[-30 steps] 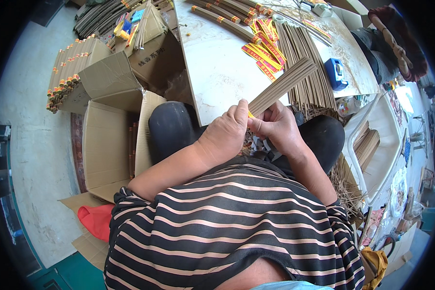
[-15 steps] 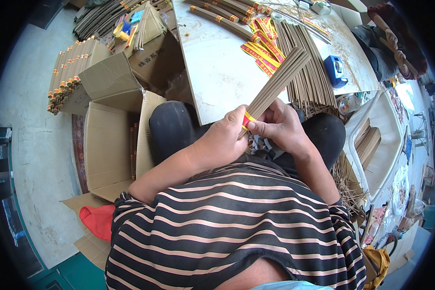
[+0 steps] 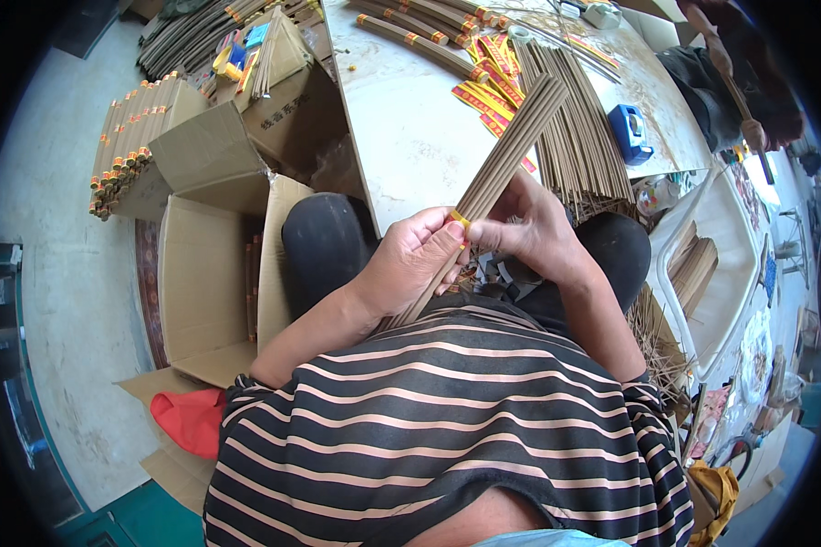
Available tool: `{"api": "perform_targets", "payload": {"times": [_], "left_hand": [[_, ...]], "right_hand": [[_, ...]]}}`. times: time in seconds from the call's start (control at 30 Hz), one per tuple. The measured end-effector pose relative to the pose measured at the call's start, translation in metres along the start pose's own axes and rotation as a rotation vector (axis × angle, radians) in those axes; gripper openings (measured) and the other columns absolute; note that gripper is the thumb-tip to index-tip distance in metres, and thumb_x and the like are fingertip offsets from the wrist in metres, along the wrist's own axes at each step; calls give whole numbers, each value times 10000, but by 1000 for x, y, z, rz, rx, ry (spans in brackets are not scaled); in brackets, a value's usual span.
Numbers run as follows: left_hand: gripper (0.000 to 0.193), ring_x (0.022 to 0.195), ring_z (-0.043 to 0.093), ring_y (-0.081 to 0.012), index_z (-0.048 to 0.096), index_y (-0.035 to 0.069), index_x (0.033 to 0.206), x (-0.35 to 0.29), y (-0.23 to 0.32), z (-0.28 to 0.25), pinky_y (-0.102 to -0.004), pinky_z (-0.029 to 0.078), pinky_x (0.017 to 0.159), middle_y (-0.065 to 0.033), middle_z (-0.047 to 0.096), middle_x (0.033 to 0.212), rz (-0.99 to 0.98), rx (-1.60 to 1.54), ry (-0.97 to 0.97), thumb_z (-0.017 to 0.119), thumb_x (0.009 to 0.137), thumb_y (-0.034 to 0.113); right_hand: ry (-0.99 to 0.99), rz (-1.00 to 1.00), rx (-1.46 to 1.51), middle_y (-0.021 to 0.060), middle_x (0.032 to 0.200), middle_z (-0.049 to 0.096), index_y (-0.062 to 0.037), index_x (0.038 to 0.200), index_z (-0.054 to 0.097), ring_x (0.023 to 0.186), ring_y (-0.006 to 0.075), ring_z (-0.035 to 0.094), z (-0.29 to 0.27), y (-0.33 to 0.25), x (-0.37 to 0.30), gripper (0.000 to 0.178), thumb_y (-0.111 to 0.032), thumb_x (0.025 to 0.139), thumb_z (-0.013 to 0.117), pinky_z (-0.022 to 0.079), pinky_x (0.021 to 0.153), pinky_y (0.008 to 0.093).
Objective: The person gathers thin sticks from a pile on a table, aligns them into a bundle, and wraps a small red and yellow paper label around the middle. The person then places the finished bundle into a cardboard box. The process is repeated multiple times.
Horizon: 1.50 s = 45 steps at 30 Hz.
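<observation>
A bundle of brown incense sticks (image 3: 513, 144) slants across my lap, its upper end toward the table. My left hand (image 3: 412, 260) is closed round its lower half, thumb pressed on a red and yellow paper band (image 3: 459, 219) that circles the sticks. From the other side my right hand (image 3: 543, 232) grips the bundle, thumb at the band, its other fingers partly hidden behind the sticks. Just beyond, loose incense sticks (image 3: 586, 132) lie in a row on the table, beside a pile of red and yellow paper labels (image 3: 491, 91).
On the white table (image 3: 392, 137) are banded bundles (image 3: 420, 47) and a blue tape dispenser (image 3: 629, 135). A cardboard box (image 3: 212, 283) stands at my left, near stacked bundles (image 3: 129, 137). At right is a white tub (image 3: 707, 314) holding sticks. Another person (image 3: 716, 91) holds a stick-like object.
The bundle has slid down through my hands, its lower end now showing below my left hand. My left thumb has moved onto the band. The other person's hands have moved apart.
</observation>
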<state>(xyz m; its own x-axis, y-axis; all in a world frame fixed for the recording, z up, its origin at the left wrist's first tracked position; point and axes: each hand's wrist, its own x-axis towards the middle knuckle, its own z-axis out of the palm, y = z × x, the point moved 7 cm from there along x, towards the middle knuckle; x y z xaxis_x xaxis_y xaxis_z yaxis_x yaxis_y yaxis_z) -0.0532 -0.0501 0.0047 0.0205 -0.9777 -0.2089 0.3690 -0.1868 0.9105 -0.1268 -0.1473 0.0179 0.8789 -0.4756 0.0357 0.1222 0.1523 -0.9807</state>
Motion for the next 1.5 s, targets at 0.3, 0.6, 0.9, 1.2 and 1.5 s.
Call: {"api": "perform_targets", "payload": {"times": [0.3, 0.6, 0.9, 1.2, 1.5], "left_hand": [[308, 642, 510, -70, 494, -10, 1077, 4, -8, 3, -196, 438, 581, -40, 556, 818, -173, 94, -31, 495, 937, 265], [339, 630, 481, -76, 467, -7, 1069, 22, 0, 6, -205, 416, 571, -16, 508, 762, -95, 233, 23, 503, 937, 302], [287, 583, 458, -42, 487, 15, 1038, 50, 13, -7, -160, 395, 526, 0, 512, 736, 72, 171, 152, 532, 926, 275], [267, 556, 474, -52, 501, -7, 984, 137, 31, 46, -185, 401, 484, -63, 578, 822, 43, 200, -64, 477, 945, 256], [249, 514, 531, -82, 478, 10, 989, 333, 3, 95, -203, 461, 419, -102, 549, 898, -20, 21, -198, 459, 951, 255]], "right_hand": [[272, -72, 781, 24, 511, 402, -92, 662, 418, 404, 126, 415, 3, -10, 21, 269, -220, 849, 563, 382, 406, 275], [400, -142, 670, 15, 550, 410, -92, 696, 422, 436, 118, 440, -13, -22, 25, 276, -238, 848, 602, 399, 413, 268], [856, 26, -701, 62, 821, 630, 10, 1004, 629, 734, 118, 567, -261, -29, 4, 247, -188, 856, 624, 462, 671, 251], [781, 725, -581, 121, 992, 562, -12, 984, 619, 898, 221, 519, -359, 4, -11, 329, -173, 711, 707, 498, 700, 360], [699, 663, -332, 95, 909, 545, 0, 927, 610, 876, 225, 524, -363, 19, -12, 259, -157, 741, 695, 516, 738, 426]]}}
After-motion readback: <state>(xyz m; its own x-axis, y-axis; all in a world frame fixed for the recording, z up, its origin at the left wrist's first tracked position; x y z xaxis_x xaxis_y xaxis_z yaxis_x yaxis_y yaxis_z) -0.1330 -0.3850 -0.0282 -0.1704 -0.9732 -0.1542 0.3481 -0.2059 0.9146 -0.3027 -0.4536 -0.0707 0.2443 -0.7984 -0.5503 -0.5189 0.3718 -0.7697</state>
